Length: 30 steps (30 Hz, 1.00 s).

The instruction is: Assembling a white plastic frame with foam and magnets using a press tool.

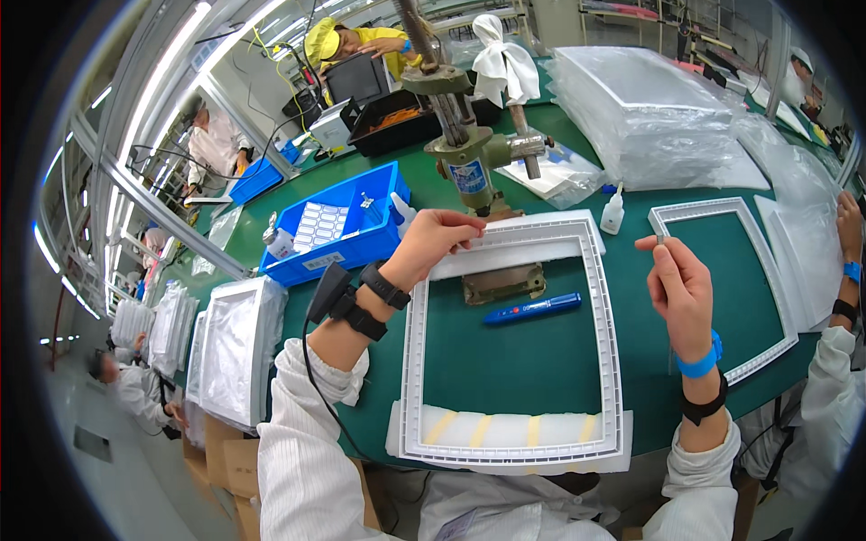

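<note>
A white rectangular plastic frame (414,361) lies in front of me, its far end under the green hand press (467,169). White foam (510,431) with yellow tape strips lies beneath its near end. My left hand (437,242) is closed in a pinch at the frame's far left corner; anything between the fingertips is too small to name. Raised right of the frame, my right hand (678,293) grips a thin grey tool between thumb and fingers; its kind is unclear. Inside the frame a blue marker pen (532,308) rests on the green table.
A blue bin (298,268) with labels and bottles stands to the left. Right of the press are a small white bottle (612,213), another white frame (756,236) and a wrapped stack (631,122). A co-worker's arm (841,298) is at the right edge.
</note>
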Available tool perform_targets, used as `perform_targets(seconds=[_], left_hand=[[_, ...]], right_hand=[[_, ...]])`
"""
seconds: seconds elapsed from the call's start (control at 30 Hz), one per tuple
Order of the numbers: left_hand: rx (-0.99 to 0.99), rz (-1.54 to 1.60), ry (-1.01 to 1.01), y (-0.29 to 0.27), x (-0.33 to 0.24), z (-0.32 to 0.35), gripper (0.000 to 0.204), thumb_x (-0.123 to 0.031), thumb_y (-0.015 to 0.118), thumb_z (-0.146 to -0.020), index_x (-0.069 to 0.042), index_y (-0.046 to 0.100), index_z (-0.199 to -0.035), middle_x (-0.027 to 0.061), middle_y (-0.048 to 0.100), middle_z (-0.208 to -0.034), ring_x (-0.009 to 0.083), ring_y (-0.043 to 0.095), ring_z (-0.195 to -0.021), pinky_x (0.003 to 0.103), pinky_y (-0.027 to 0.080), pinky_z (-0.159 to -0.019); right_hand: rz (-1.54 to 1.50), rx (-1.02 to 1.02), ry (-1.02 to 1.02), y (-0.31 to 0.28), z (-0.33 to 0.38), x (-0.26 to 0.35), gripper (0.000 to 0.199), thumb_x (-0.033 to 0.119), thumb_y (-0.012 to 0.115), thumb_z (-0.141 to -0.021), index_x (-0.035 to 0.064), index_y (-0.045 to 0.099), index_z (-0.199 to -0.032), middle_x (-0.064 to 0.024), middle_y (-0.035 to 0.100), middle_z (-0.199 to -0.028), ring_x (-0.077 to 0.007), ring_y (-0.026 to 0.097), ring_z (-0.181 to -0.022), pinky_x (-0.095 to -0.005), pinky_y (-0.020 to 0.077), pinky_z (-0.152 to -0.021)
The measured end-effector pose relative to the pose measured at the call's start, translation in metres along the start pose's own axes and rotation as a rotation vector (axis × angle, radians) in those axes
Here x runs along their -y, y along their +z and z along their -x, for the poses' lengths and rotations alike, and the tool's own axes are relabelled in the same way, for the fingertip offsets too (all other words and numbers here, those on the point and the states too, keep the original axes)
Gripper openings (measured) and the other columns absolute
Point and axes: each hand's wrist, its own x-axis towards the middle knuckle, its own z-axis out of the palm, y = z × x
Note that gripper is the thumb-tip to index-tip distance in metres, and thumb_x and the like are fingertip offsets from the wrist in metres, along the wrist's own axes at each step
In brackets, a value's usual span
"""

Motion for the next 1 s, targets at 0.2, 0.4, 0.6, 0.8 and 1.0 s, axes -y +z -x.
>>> perform_targets(seconds=[0.2,0.4,0.6,0.8,1.0], left_hand=[[-0.083,-0.14,0.305,0.006,0.014,-0.019,0.019,-0.007,0.075,-0.085,0.003,0.07,-0.1,0.009,0.074,-0.094,0.0112,0.066,-0.083,0.023,0.05,-0.075],[-0.141,-0.307,0.418,0.011,0.023,-0.031,0.019,-0.011,0.075,-0.079,0.002,0.075,-0.093,0.0063,0.071,-0.079,0.0104,0.057,-0.069,0.028,0.046,-0.066],[-0.152,-0.43,0.438,0.018,0.017,-0.026,0.02,-0.017,0.074,-0.079,-0.001,0.076,-0.09,0.008,0.07,-0.073,0.013,0.055,-0.064,0.029,0.046,-0.061],[-0.215,-0.474,0.473,0.022,0.021,-0.026,0.022,-0.023,0.073,-0.078,-0.004,0.078,-0.088,0.0126,0.069,-0.07,0.0175,0.056,-0.062,0.032,0.046,-0.059],[-0.276,-0.58,0.562,0.024,0.027,-0.027,0.019,-0.023,0.073,-0.078,-0.007,0.079,-0.087,0.0145,0.069,-0.074,0.025,0.063,-0.067,0.035,0.049,-0.059]], right_hand=[[0.08,0.002,0.024,0.006,-0.002,-0.014,0.025,0.021,0.053,-0.102,0.0034,0.068,-0.112,0.0044,0.046,-0.056,-0.0015,0.036,-0.05,-0.0209,0.0262,-0.045],[0.106,0.011,0.029,0.01,-0.001,-0.017,0.025,0.021,0.054,-0.102,0.0022,0.069,-0.112,0.0038,0.048,-0.056,-0.002,0.039,-0.051,-0.0212,0.0281,-0.046],[0.158,0.032,0.022,0.013,-0.001,-0.019,0.025,0.02,0.055,-0.101,0.0015,0.07,-0.11,0.0029,0.05,-0.056,-0.0026,0.043,-0.051,-0.0213,0.0303,-0.047],[0.189,0.031,0.023,0.012,0.0,-0.019,0.026,0.02,0.055,-0.101,0.0015,0.07,-0.11,0.0021,0.051,-0.056,-0.0032,0.044,-0.052,-0.022,0.0313,-0.048],[0.197,0.034,0.026,0.012,-0.001,-0.019,0.026,0.02,0.055,-0.101,0.0017,0.07,-0.11,0.0022,0.05,-0.056,-0.0032,0.044,-0.052,-0.0222,0.0311,-0.048]])
